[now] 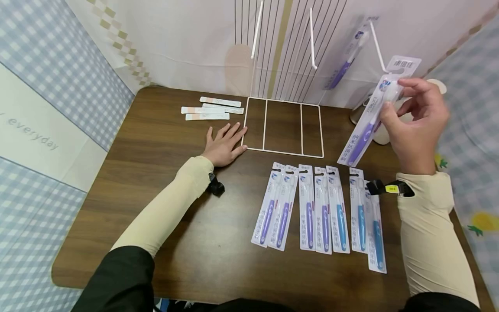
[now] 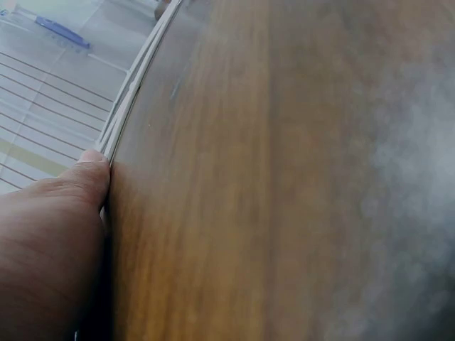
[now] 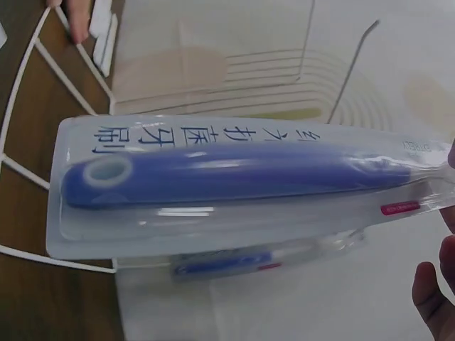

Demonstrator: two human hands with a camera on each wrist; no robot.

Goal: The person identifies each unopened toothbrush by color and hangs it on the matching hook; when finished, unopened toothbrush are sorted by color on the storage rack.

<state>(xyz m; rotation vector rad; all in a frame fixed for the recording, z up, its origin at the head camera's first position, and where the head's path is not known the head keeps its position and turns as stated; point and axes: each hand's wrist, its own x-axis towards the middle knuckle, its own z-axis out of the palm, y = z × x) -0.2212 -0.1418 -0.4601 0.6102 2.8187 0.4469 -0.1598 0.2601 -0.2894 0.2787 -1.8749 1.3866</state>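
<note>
**Holding a packaged toothbrush at the rack's right hook**

Holding the purple toothbrush pack (image 1: 370, 121) in my right hand (image 1: 415, 125), I see the grip pinching its upper end between thumb and fingertips, the pack tilted with its card header up by the rightmost hook (image 1: 377, 50) of the white wire rack (image 1: 282, 125). The right wrist view shows the blister pack (image 3: 242, 185) from close by: a purple handle sealed under clear plastic, with a row of blue Chinese characters printed along the card edge. I cannot read the header print in the head view.

My left hand (image 1: 224, 145) lies flat on the worktop (image 1: 163, 173), fingers spread and straight, fingertips touching the left edge of the rack's base frame. The left wrist view confirms a fingertip (image 2: 89, 177) against the white wire (image 2: 131, 99).

Contents and positions:
- One purple toothbrush pack (image 1: 348, 56) already hangs on the rack, high on the right.
- A row of seven packs (image 1: 321, 212) lies on the worktop in front of the rack: four with purple handles on the left, three with blue handles on the right, the last two overlapping.
- Four slim white packets (image 1: 210, 109) with pale orange marks lie at the far edge, left of the rack.

The left wall covering (image 1: 33, 132) carries the word "everyday".
</note>
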